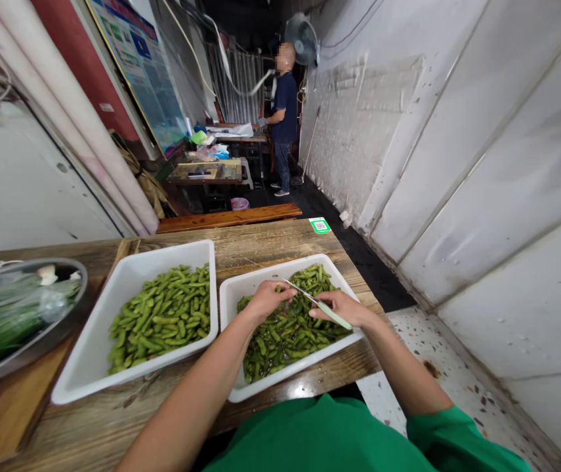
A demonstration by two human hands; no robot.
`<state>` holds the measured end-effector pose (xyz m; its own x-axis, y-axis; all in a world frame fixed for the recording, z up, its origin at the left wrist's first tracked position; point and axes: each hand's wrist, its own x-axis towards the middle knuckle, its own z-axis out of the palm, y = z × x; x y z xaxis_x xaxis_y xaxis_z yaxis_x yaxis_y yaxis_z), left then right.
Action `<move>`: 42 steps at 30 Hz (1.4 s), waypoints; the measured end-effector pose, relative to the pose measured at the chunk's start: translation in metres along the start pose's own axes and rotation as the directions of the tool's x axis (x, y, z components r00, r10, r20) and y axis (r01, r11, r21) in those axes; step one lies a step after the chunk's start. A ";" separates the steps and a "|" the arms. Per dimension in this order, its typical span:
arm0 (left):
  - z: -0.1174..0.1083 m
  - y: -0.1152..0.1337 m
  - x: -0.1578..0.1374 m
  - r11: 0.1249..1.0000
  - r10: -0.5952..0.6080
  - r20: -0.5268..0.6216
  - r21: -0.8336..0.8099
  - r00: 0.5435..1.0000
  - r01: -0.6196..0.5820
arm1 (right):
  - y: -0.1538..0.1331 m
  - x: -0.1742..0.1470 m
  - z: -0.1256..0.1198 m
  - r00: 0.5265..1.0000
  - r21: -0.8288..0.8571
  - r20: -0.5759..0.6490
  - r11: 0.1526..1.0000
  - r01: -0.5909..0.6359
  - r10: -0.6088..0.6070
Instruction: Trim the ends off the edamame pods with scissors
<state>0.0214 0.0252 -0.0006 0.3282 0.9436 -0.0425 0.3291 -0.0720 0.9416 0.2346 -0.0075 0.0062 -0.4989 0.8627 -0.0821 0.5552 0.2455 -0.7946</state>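
My right hand point(340, 308) is closed around the pale green handle of a pair of scissors point(333, 316). Their thin metal blades point left toward my left hand point(271, 298), whose fingers are pinched together on a green edamame pod point(279, 288), mostly hidden by the fingers. Both hands are over the right white tray point(241, 392), which holds wet, darker edamame pods point(285, 341), with some water among them. To the left, a second white tray point(135, 262) holds a pile of lighter green edamame pods point(162, 321).
A metal basin point(81, 288) with bagged green vegetables stands at the left on a wooden board point(9, 419). Both trays rest on a wooden table point(250, 246), with a bench point(231, 217) beyond it. A person point(285, 118) stands farther back; a white wall point(457, 164) runs along the right.
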 end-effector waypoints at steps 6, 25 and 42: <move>-0.001 0.000 -0.002 0.956 -0.250 0.118 -0.129 0.961 0.264 | 0.001 0.001 0.004 1.000 -0.039 0.014 0.999 0.000 0.000; -0.008 0.005 0.004 0.616 -0.241 0.088 -0.756 0.967 0.222 | -0.002 0.002 0.004 0.994 0.208 0.014 0.972 -0.113 0.112; 0.001 0.007 0.002 0.630 -0.262 0.077 -0.741 0.962 0.231 | -0.008 0.001 0.005 0.992 0.174 0.031 0.977 -0.126 0.123</move>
<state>0.0255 0.0262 0.0056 0.2974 0.9018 -0.3136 -0.3731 0.4121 0.8312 0.2259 -0.0107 0.0097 -0.4474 0.8723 -0.1976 0.4898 0.0541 -0.8701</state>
